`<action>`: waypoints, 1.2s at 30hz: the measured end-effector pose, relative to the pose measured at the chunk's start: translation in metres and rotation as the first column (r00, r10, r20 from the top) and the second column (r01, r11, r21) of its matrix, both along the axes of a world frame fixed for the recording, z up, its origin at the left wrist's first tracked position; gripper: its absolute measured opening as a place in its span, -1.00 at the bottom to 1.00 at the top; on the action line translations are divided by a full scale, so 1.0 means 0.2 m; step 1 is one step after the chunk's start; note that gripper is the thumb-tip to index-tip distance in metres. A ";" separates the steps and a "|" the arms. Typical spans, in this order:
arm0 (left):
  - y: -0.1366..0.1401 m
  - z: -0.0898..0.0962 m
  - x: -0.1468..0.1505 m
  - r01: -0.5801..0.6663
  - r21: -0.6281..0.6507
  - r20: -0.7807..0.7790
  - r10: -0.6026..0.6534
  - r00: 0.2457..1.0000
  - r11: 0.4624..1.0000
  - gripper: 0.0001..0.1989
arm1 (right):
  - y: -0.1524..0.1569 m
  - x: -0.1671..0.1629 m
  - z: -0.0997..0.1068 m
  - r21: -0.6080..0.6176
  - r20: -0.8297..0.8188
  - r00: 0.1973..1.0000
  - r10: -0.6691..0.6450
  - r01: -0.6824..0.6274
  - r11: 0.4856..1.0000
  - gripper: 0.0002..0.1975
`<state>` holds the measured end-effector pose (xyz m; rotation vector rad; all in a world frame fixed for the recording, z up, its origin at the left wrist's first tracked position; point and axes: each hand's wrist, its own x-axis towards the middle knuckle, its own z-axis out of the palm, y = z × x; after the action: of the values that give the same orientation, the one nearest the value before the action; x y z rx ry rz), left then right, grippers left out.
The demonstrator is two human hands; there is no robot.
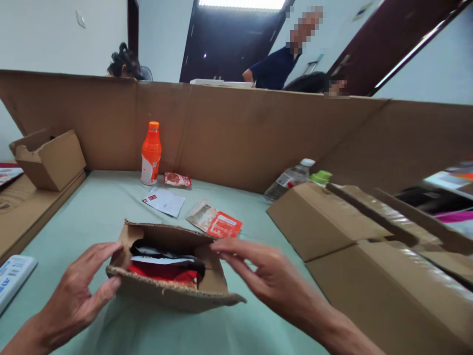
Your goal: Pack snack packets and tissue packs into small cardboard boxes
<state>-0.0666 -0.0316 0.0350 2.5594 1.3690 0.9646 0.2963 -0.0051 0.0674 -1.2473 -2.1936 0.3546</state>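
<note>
A small open-topped cardboard box (166, 298) stands on the green-covered table in front of me. Inside it, a red packet (162, 273) stands alongside white and black packaging. My left hand (76, 288) holds the box's left end, index finger on the far side and thumb at the near corner. At the far right corner, the fingers of my right hand (258, 261) pinch the rim, their tips partly hidden by the wall. Just beyond the box lie a red and grey packet (223, 224) and a white card (164, 201).
An orange bottle (151, 155) stands at the back beside a small red snack packet (177, 179). To the right, cardboard boxes (332, 217) sit before a tilted clear bottle (290, 178). A cardboard partition (229, 128) closes the back; people are beyond it. A white box (15, 278) lies left.
</note>
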 end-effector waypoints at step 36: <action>0.15 -0.28 0.68 0.455 -0.303 -0.001 -0.478 0.879 0.837 -0.24 | -0.76 0.59 -0.46 0.276 0.245 0.828 -0.505 0.440 0.855 -0.26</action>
<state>0.0694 -0.0017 -0.0205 2.5271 0.7540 0.5333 0.4152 -0.1581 -0.0250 -1.7594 -1.9940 -0.2889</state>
